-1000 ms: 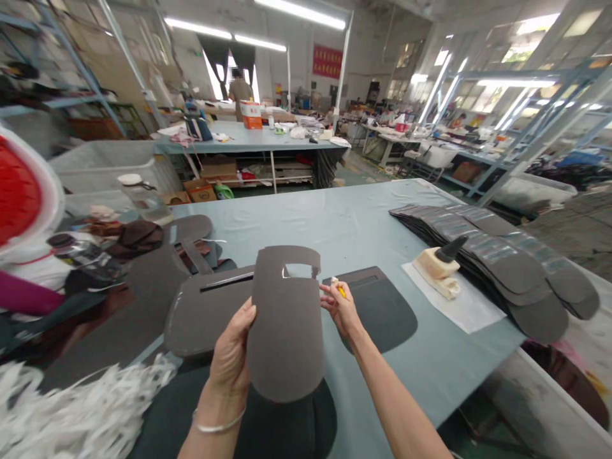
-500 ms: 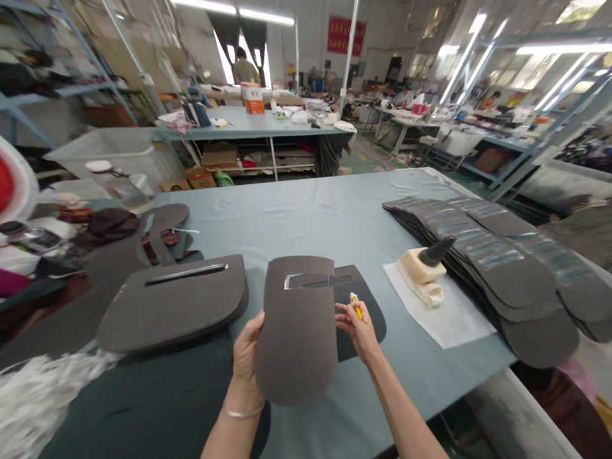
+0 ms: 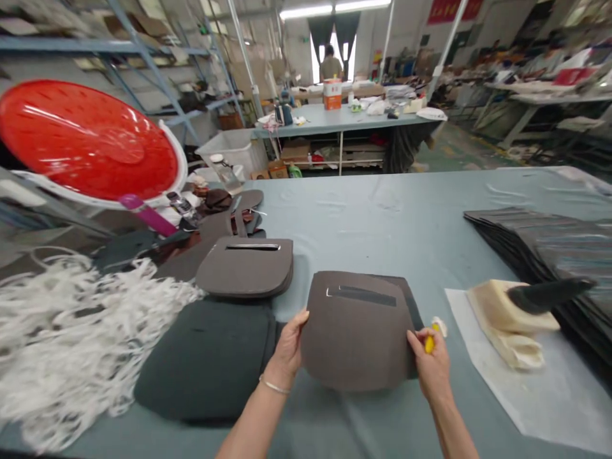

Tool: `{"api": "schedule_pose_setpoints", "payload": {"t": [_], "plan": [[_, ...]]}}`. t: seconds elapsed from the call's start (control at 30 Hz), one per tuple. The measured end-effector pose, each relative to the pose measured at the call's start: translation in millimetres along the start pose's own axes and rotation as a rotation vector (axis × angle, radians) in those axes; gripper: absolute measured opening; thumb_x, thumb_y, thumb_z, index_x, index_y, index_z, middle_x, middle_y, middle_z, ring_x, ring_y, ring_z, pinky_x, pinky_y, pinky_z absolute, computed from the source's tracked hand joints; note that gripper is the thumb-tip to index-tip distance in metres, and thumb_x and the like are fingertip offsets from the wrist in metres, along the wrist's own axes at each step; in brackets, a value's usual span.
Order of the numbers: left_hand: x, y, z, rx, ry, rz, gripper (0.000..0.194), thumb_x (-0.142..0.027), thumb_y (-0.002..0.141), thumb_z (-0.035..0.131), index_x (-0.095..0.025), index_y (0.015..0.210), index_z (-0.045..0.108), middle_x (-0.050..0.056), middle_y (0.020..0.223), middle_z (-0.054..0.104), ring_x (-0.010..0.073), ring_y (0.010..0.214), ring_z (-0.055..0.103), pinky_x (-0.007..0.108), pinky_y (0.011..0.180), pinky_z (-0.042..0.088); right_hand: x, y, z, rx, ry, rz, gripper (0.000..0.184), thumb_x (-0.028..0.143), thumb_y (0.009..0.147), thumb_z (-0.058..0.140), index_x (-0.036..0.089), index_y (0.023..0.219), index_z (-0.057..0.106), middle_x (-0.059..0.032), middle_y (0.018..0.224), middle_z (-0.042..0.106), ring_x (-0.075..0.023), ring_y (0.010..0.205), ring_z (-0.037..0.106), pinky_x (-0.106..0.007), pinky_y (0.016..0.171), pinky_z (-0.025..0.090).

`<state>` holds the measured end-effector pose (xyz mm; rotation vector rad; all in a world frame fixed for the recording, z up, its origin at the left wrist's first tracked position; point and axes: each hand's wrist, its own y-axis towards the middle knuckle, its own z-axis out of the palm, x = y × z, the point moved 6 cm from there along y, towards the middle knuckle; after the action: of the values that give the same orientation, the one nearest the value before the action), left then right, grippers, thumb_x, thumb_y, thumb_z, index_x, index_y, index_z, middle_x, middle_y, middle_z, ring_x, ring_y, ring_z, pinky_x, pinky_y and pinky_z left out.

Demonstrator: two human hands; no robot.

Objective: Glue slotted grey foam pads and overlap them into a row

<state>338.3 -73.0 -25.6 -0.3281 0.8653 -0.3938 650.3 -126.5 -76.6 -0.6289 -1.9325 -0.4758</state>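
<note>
My left hand grips the left edge of a brown cut panel with a slot near its top. The panel lies flat over a darker panel on the table, its slot lined up over the lower one. My right hand presses the panel's right edge while its fingers are closed round a small yellow tool with a white tip. Both hands are at the near edge of the table.
A stack of brown panels lies at left, above a dark fabric sheet. White strips pile at far left under a red lid. A glue pot with brush sits on white paper; overlapped dark pieces lie at right.
The brown panel went from upright in my left hand to lying flat on the darker panel. My right hand moved to its right edge. The view swung left.
</note>
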Motion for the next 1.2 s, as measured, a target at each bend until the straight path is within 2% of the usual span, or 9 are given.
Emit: {"api": "schedule_pose_setpoints", "payload": {"t": [0.07,0.13,0.2,0.33,0.47,0.7,0.87,1.03,1.2], "plan": [[10,7,-19.6,-0.063,0.149,0.031,0.029,-0.034,0.069,0.065,-0.017,0.093,0.062,0.004,0.092,0.068,0.0167,0.085,0.063,0.03,0.081,0.048,-14,4,-13,-0.021,-0.171,-0.01,0.034,0.054,0.073,0.054,0.021,0.081,0.048,0.0012,0.073,0.051,-0.0137,0.061,0.048,-0.026,0.061,0.038],[26,15,-37.1,-0.11,0.345,0.005,0.027,-0.038,0.067,0.067,-0.016,0.08,0.06,0.002,0.08,0.066,0.0133,0.074,0.06,0.025,0.071,0.046,-25,4,-21,-0.02,-0.328,-0.019,0.029,0.051,0.076,0.049,0.022,0.079,0.047,0.0014,0.069,0.051,-0.0142,0.057,0.047,-0.026,0.059,0.036],[43,23,-52.4,-0.152,0.562,-0.023,0.033,-0.046,0.065,0.066,-0.016,0.071,0.055,-0.002,0.067,0.061,0.0107,0.063,0.055,0.022,0.06,0.042,-33,2,-24,-0.026,-0.434,-0.028,0.025,0.047,0.079,0.044,0.022,0.078,0.046,0.0016,0.065,0.05,-0.0144,0.055,0.046,-0.026,0.057,0.033],[64,36,-69.5,-0.224,0.825,0.026,0.044,-0.059,0.063,0.061,-0.017,0.072,0.054,-0.003,0.062,0.057,0.0105,0.057,0.051,0.021,0.053,0.036,-44,3,-22,-0.058,-0.552,-0.042,0.022,0.042,0.08,0.04,0.022,0.077,0.047,0.0007,0.063,0.052,-0.015,0.054,0.046,-0.025,0.055,0.03],[67,50,-70.8,-0.264,0.901,0.077,0.047,-0.062,0.06,0.061,-0.017,0.074,0.057,-0.001,0.062,0.06,0.0136,0.058,0.053,0.023,0.054,0.037,-46,11,-22,-0.102,-0.601,-0.062,0.021,0.039,0.08,0.04,0.021,0.078,0.049,-0.001,0.065,0.054,-0.016,0.056,0.049,-0.025,0.056,0.03],[59,62,-63.1,-0.344,1.084,0.181,0.032,-0.046,0.064,0.063,-0.019,0.081,0.06,0.003,0.071,0.066,0.0206,0.07,0.062,0.03,0.068,0.042,-52,22,-19,-0.104,-0.653,-0.012,0.017,0.034,0.08,0.043,0.02,0.08,0.052,-0.0003,0.065,0.053,-0.0139,0.056,0.045,-0.023,0.054,0.026],[56,57,-57.8,-0.387,1.297,0.234,0.022,-0.037,0.074,0.057,-0.021,0.088,0.059,0.003,0.075,0.067,0.0186,0.071,0.063,0.028,0.069,0.042,-55,21,-15,-0.071,-0.748,0.006,0.013,0.032,0.081,0.048,0.02,0.082,0.053,0.0012,0.064,0.051,-0.0123,0.055,0.042,-0.023,0.054,0.023],[55,57,-57.3,-0.418,1.35,0.241,0.019,-0.033,0.076,0.056,-0.021,0.09,0.058,0.002,0.076,0.067,0.0168,0.072,0.062,0.026,0.067,0.04,-61,22,-15,-0.06,-0.815,0.058,0.015,0.036,0.082,0.05,0.022,0.082,0.054,0.0,0.064,0.051,-0.0139,0.054,0.042,-0.025,0.053,0.022],[57,62,-66.3,-0.456,1.325,0.2,0.021,-0.036,0.075,0.059,-0.02,0.089,0.057,0.002,0.074,0.068,0.0156,0.071,0.062,0.025,0.065,0.039,-62,24,-13,-0.05,-0.844,0.079,0.016,0.037,0.082,0.05,0.022,0.083,0.054,-0.0008,0.065,0.053,-0.0148,0.054,0.044,-0.025,0.053,0.023]]}}
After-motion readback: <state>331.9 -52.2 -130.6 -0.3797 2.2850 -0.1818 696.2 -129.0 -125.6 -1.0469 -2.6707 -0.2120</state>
